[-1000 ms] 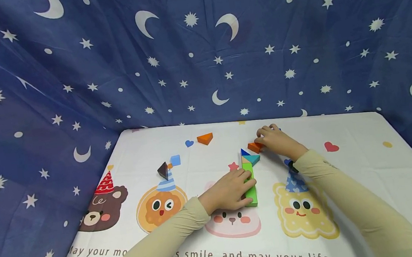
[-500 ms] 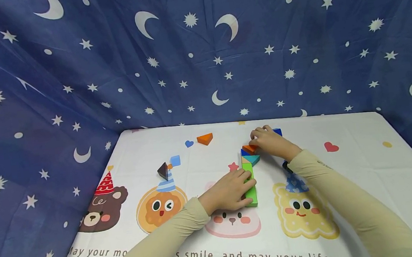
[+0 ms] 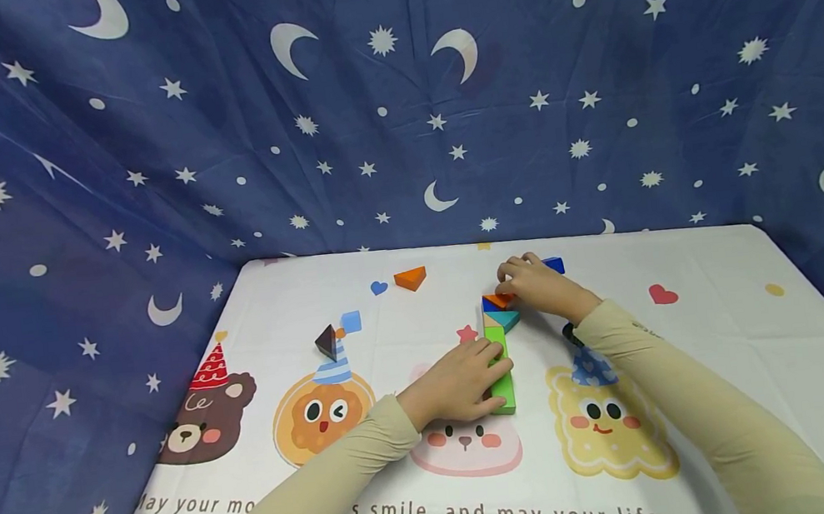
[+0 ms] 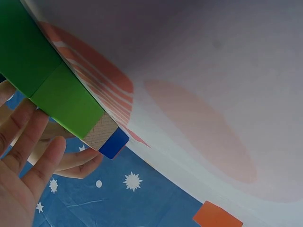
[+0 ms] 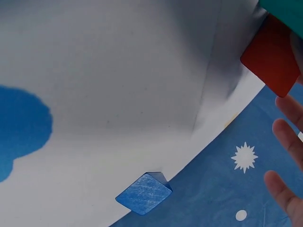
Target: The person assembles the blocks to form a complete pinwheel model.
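Observation:
My left hand (image 3: 455, 382) rests over a green column of blocks (image 3: 503, 391), fingers extended across it; in the left wrist view a seam divides the green column (image 4: 70, 100). Beyond it lie a plain wood block (image 4: 101, 132), a blue triangular block (image 3: 488, 306) and a teal triangular block (image 3: 503, 319), all adjoining. My right hand (image 3: 542, 287) pinches an orange triangular block (image 3: 495, 299) against the far end of this row. The right wrist view shows the orange block (image 5: 273, 57) beside the teal one, partly covered by a finger.
Another orange block (image 3: 410, 279) lies at the back, a dark triangular block (image 3: 326, 343) at the left. A blue block (image 3: 554, 265) sits behind my right hand, and a black piece (image 3: 569, 333) under my right wrist. A starry blue curtain (image 3: 368, 127) borders the white tablecloth (image 3: 728, 324).
My right hand has moved left with the orange block, from right of the row to beside the blue and teal blocks. The left hand has stayed in place.

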A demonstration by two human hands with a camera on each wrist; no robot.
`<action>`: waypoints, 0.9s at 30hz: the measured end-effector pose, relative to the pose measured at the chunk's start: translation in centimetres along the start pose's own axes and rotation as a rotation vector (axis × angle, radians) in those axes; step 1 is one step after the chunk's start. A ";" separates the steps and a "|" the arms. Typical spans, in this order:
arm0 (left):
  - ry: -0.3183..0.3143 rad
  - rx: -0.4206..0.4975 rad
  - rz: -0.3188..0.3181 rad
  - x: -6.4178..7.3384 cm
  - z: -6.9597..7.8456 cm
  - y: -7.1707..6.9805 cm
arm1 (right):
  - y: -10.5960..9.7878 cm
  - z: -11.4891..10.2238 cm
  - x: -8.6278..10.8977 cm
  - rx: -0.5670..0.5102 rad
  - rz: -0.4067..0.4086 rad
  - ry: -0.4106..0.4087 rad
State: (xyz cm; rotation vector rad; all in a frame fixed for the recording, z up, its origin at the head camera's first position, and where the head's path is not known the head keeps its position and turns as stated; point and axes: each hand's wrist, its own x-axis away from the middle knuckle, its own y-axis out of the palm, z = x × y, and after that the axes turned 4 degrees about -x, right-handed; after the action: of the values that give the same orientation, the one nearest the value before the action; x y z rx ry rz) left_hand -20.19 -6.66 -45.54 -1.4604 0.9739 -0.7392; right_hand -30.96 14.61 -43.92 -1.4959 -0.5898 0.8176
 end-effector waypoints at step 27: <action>-0.004 -0.009 0.008 0.0 0.0 0.2 | -0.2 0.6 -0.2 -0.001 -0.023 0.073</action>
State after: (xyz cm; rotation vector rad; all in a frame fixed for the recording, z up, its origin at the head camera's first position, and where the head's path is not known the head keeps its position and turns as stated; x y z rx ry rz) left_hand -20.18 -6.61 -45.71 -1.4645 0.9808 -0.7265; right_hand -31.48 14.87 -43.65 -1.5113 -0.5522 0.7419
